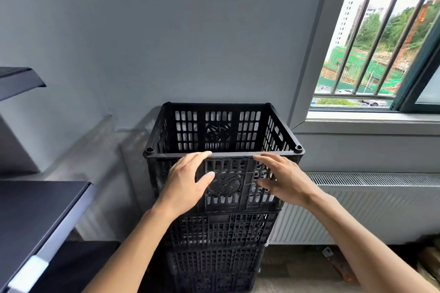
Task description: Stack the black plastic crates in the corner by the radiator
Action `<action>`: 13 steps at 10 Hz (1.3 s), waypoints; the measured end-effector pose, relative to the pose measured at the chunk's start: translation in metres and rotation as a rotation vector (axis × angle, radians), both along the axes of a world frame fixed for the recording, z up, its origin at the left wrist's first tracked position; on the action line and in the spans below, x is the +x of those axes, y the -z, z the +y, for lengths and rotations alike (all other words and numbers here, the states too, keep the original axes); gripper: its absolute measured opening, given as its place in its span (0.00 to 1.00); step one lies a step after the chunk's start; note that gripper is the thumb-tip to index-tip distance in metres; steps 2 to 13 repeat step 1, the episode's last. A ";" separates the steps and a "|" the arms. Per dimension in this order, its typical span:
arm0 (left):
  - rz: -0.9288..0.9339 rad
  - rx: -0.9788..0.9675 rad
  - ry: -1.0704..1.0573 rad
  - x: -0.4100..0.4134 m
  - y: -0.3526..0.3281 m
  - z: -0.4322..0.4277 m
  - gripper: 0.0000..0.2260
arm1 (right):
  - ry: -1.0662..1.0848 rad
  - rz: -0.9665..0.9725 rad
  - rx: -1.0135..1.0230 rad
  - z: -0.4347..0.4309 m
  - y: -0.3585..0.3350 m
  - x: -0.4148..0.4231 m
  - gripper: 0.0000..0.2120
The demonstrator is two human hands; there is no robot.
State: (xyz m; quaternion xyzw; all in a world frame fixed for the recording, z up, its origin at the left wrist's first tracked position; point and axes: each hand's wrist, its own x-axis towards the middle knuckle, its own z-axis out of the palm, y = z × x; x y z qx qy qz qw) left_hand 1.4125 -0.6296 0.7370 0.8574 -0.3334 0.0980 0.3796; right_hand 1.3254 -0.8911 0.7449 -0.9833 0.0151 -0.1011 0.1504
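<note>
Nearest: two bare forearms at the bottom edge, w/ the left hand and right hand both laid on the near wall of the top crate. Hands are well apart, one each side of the round emblem in the middle. Fingers of both run fairly straight up to the near rim, thumbs lower down on the grid. Neither is curled round anything, so it's flat contact, not a clamp. Whether they press or only touch, can't tell.

Top crate sits on the lower crates, at least two, poss. three; the bottom of the pile is dark & hard to count. Top one looks upright and about square on the one beneath. The pile stands on the floor in the corner, w/ the radiator just beside it on the right and the grey wall close behind. A dark surface is off to the left, apart from the pile. A barred window is above the radiator.

Step, by my read: the top crate is placed and the hands are seating or squaring it. Next move prob. calls for a check that its corners sit on the crate below, a small nudge toward the wall if not flush, then letting go w/o rocking a tall, narrow pile. No loose crates in view.
</note>
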 end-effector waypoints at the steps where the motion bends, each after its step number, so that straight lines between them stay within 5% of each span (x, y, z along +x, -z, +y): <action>1: 0.057 -0.092 -0.019 -0.011 -0.012 0.008 0.21 | 0.010 -0.062 0.053 0.003 -0.016 -0.011 0.28; 13: 0.057 -0.092 -0.019 -0.011 -0.012 0.008 0.21 | 0.010 -0.062 0.053 0.003 -0.016 -0.011 0.28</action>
